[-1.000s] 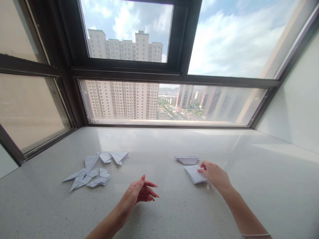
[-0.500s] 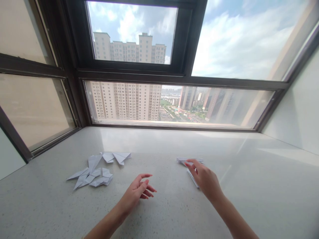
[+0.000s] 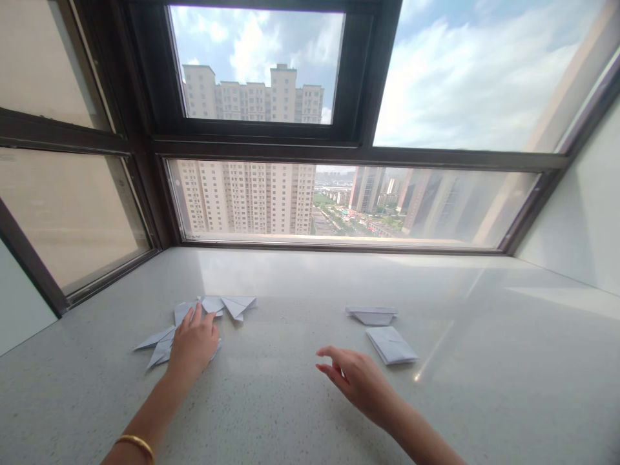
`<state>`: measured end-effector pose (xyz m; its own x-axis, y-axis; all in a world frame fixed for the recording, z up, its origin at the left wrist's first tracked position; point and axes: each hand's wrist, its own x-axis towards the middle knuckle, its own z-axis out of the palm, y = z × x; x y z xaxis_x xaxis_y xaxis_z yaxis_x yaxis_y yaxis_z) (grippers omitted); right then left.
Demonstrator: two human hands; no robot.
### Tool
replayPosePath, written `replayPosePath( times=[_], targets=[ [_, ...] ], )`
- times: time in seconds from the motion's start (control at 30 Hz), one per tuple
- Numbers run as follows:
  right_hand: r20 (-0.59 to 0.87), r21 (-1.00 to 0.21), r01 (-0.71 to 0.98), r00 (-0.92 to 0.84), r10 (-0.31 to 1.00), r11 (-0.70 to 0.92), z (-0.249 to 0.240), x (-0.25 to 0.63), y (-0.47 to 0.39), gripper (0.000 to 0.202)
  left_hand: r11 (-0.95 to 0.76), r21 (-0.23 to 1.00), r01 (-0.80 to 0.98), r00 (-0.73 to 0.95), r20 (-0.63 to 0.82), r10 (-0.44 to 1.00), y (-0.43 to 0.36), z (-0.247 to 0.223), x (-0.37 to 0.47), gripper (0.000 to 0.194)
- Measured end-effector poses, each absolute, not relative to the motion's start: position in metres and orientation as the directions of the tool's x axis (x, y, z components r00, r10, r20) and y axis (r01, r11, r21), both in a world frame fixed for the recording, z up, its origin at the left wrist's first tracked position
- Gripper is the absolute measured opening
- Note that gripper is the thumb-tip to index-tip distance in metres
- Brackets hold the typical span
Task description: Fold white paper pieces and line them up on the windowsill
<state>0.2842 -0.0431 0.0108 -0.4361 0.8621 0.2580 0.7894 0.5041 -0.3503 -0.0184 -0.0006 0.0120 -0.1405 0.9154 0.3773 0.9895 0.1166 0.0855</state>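
Observation:
My left hand [image 3: 194,341] lies over a cluster of white folded paper pieces [image 3: 159,349], its fingers stretched forward and covering part of them. Whether the fingertips touch the paper I cannot tell. Just beyond those fingertips is a pointed folded paper [image 3: 238,306]. My right hand [image 3: 357,382] hovers with thumb and index finger apart and nothing between them. To its right lies a square folded paper packet [image 3: 392,345], and behind that a boat-shaped folded paper [image 3: 372,315]. The right hand is apart from both.
The papers rest on a pale speckled stone sill [image 3: 281,413]. Dark window frames [image 3: 339,247] bound it at the back and left, and a white wall [image 3: 576,213] stands at the right. Tall buildings show outside.
My left hand has moved left and forward onto the paper cluster. My right hand has drawn back leftward from the two papers on the right, leaving the square packet fully visible.

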Motion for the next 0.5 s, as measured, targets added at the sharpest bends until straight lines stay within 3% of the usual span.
replayPosePath(
  times=[0.1, 0.33, 0.43, 0.5],
  targets=[
    [0.248, -0.35, 0.785, -0.449, 0.858, 0.512, 0.009, 0.282, -0.044, 0.031, 0.256, -0.008, 0.967, -0.242, 0.297, 0.924, -0.001, 0.01, -0.03, 0.038],
    [0.247, -0.343, 0.794, -0.439, 0.864, 0.501, 0.008, 0.281, -0.044, 0.03, 0.292, -0.011, 0.956, -0.282, 0.231, 0.931, -0.004, 0.011, -0.034, 0.045],
    [0.24, -0.354, 0.789, -0.442, 0.864, 0.502, 0.008, 0.28, -0.044, 0.03, 0.294, -0.007, 0.956, -0.281, 0.274, 0.92, -0.002, 0.012, -0.035, 0.044],
    [0.235, -0.365, 0.787, -0.438, 0.868, 0.497, 0.009, 0.279, -0.045, 0.03, 0.283, 0.016, 0.959, -0.267, 0.385, 0.883, -0.001, 0.015, -0.033, 0.044]
  ],
)
